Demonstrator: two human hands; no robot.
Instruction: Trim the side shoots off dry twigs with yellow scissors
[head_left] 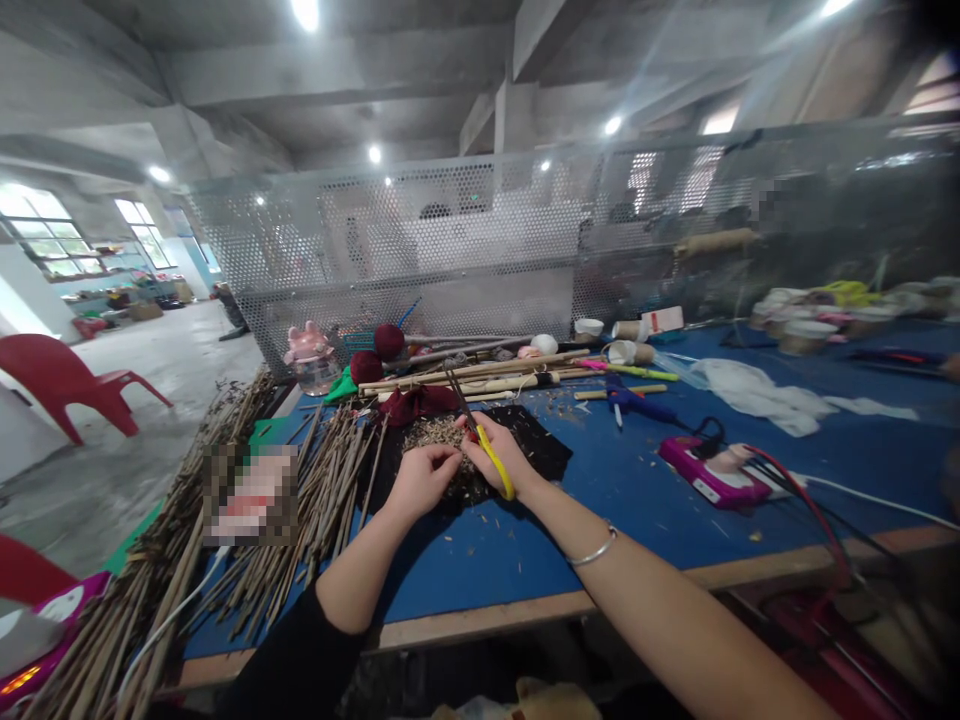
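Observation:
My right hand (510, 450) is closed around yellow-handled scissors (495, 466), whose dark blades point up and away from me. Thumb and fingertips of my left hand (420, 482) are pinched together close to the right fingers; whatever they hold, if anything, is too small to make out. Both hands are over a heap of small pale cut pieces (433, 432) on a black cloth (547, 452). Just left of the cloth lie many thin brown sticks (322, 490). A dark red cloth (424, 402) is bunched behind the heap.
Dark red yarn balls (388, 342), long pale rods (480, 380) and a blue glue gun (637, 402) lie farther back on the blue table (600, 530). At right is a purple power strip (712, 475) with cables. A perforated metal screen (450, 240) borders the back.

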